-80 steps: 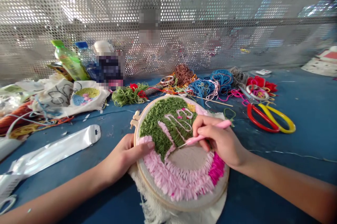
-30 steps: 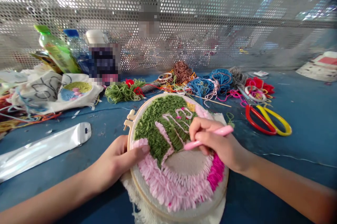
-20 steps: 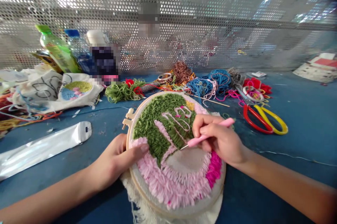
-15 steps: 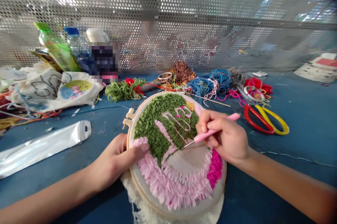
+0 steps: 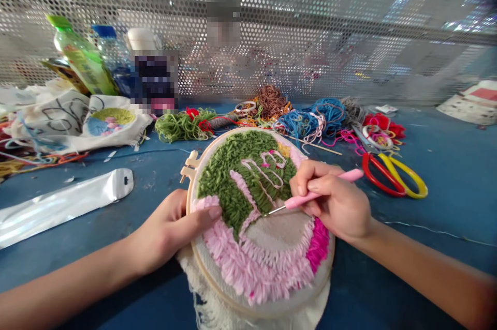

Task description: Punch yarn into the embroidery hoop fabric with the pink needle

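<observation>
My left hand point(image 5: 182, 229) grips the left edge of a round wooden embroidery hoop point(image 5: 194, 252), thumb on top and the other fingers hidden beneath. Stretched in the hoop is off-white cloth point(image 5: 285, 231) with green yarn loops point(image 5: 221, 180), pale pink loops point(image 5: 248, 270) and a magenta patch point(image 5: 319, 242). Pinched in my right hand point(image 5: 336, 198) is a pink-handled punch needle point(image 5: 303, 199). Its thin metal tip meets the lower edge of the green yarn, beside the bare cloth. A brass-coloured screw clamp point(image 5: 189, 166) sticks out at the hoop's upper left.
Red and yellow-handled scissors point(image 5: 394, 177) lie at the right. Tangled yarn bundles point(image 5: 298, 120) line the back, below a perforated metal panel point(image 5: 310, 25). Bottles point(image 5: 83, 61) and another embroidered cloth point(image 5: 112, 123) stand or lie at the left, behind a silvery pouch point(image 5: 70, 208).
The punch needle's tip has moved slightly left along the green edge, my right hand with it. The view has shifted a little; my left hand keeps its hold on the hoop.
</observation>
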Action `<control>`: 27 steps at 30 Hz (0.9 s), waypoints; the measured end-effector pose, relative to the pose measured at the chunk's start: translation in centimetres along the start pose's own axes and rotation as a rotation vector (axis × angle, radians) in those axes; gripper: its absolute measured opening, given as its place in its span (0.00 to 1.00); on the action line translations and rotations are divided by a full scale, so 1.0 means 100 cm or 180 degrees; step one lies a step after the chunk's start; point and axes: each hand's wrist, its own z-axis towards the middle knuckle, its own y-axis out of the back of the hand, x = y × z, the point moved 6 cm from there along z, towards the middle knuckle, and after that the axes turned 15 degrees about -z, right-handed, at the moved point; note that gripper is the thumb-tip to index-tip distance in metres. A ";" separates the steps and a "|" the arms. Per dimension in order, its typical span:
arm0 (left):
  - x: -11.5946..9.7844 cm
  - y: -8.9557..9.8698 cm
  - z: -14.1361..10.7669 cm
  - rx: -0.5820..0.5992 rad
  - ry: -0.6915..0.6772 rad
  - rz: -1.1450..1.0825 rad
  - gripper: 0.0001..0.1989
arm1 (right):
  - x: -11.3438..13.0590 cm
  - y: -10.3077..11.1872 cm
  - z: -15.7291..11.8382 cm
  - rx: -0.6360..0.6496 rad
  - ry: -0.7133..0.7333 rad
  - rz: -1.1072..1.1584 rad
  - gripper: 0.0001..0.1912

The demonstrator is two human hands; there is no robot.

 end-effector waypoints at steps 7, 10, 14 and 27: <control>-0.001 -0.002 -0.001 0.0084 -0.0007 -0.0018 0.20 | 0.018 -0.025 -0.012 0.0823 0.0448 -0.1433 0.07; -0.001 -0.002 0.000 0.0050 0.0015 -0.0086 0.21 | 0.012 -0.035 -0.012 0.1222 0.0221 -0.1605 0.06; 0.000 -0.001 0.001 -0.0010 0.0105 -0.0137 0.20 | -0.001 -0.022 -0.002 0.0724 -0.0275 -0.0532 0.07; 0.001 -0.001 0.003 0.0058 0.0086 -0.0114 0.21 | 0.004 -0.017 -0.005 0.0468 -0.0078 -0.0520 0.08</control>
